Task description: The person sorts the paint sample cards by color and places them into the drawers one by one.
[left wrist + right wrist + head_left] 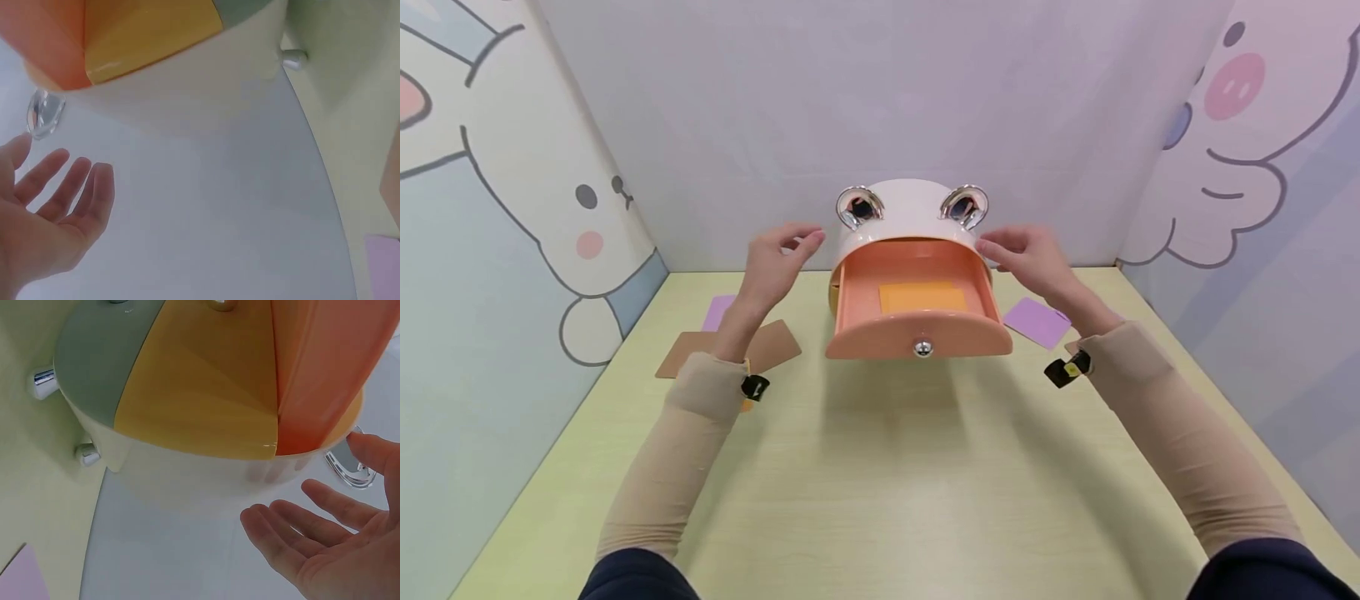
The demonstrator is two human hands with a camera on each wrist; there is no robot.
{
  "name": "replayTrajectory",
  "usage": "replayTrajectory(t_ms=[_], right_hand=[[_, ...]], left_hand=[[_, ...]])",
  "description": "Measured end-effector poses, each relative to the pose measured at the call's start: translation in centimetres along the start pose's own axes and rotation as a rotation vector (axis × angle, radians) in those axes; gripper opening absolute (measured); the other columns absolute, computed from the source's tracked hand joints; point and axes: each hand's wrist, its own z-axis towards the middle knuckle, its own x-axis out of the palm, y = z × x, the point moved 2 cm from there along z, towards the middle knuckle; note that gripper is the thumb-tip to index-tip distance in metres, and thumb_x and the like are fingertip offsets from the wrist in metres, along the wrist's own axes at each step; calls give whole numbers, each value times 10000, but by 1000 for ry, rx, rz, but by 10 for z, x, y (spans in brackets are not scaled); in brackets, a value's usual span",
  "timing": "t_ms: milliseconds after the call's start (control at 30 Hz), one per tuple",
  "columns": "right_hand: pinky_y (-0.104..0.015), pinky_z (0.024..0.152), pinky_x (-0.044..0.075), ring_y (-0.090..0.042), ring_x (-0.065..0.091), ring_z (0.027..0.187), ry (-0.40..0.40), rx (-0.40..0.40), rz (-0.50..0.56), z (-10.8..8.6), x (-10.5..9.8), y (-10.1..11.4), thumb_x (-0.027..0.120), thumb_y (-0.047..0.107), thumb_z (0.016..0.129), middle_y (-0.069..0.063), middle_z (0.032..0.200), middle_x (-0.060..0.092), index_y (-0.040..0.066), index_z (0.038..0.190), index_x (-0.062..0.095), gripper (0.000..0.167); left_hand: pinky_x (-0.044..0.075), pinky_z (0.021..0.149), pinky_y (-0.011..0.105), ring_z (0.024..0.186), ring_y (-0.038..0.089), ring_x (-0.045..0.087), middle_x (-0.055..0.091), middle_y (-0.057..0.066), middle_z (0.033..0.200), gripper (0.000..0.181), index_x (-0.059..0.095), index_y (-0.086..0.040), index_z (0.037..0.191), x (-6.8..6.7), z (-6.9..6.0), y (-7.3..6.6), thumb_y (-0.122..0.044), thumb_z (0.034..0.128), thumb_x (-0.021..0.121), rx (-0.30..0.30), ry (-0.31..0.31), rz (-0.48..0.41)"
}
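A white rounded drawer box (913, 208) with silver ring-shaped eyes stands on the table. Its orange top drawer (917, 335), which has a silver knob (922, 348), is pulled out, and yellow-orange sheets (922, 297) lie inside. Below it, a yellow drawer (206, 387) and a grey-green drawer (103, 365) are closed. To the left of the box my left hand (775, 265) hovers, fingers loosely bent and holding nothing. My right hand (1032, 260) is beside the box's right side, near a silver eye (353, 464); its fingers are spread and hold nothing.
Brown cards (777, 346) and a purple card (718, 311) lie on the table to the left, partly behind my left arm. Another purple card (1037, 322) lies to the right, by my right wrist. A pale wall (760, 125) rises behind, with cartoon-printed panels on both sides.
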Motion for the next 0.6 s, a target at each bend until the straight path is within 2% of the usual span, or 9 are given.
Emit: replayTrajectory(t_ms=[100,200,300,400,467,567,600], right_hand=[[-250,827,543,-216,645,1049,-2,4,39,1,3,-3,602,414,934,-116,1237,663,101,1274,629,463],[-292,857,548,-130,644,993,-7,-6,66,2,5,-2,609,384,937,-80,1204,683,104,1260,645,429],[-303,865,548,-46,631,935,-3,-9,66,3,6,-3,610,389,936,-52,1178,696,110,1250,654,422],[-357,906,541,-23,618,928,6,-8,68,4,6,-4,604,409,936,-51,1181,694,110,1256,650,440],[-403,940,524,-37,610,956,11,-4,67,4,6,-6,595,435,935,-41,1185,690,114,1264,643,462],[-328,915,530,-69,608,998,10,1,65,3,6,-7,591,460,930,-29,1179,688,116,1271,636,487],[-293,896,530,-78,607,1008,6,4,60,3,6,-7,592,471,926,-18,1172,691,120,1271,636,494]], left_hand=[[506,779,326,985,278,624,671,139,1182,368,671,-77,1204,-15,-5,19,-330,942,619,-53,13,63],[504,885,457,1066,350,599,612,203,1246,445,595,-48,1289,-32,-15,44,-342,954,596,-119,94,178],[459,961,550,1157,423,533,521,261,1337,545,489,-23,1379,-47,-29,67,-357,959,580,-194,253,291],[415,1007,592,1239,461,450,429,293,1407,654,391,-3,1441,-59,-45,84,-359,939,612,-239,439,366],[377,1043,612,1298,475,396,377,293,1455,720,339,12,1466,-66,-56,93,-334,916,649,-248,550,385],[306,1076,651,1346,501,325,321,298,1496,832,296,32,1478,-73,-74,104,-312,856,727,-242,679,402],[288,1078,662,1351,505,316,316,297,1503,866,286,34,1482,-75,-81,108,-307,835,750,-223,712,416]])
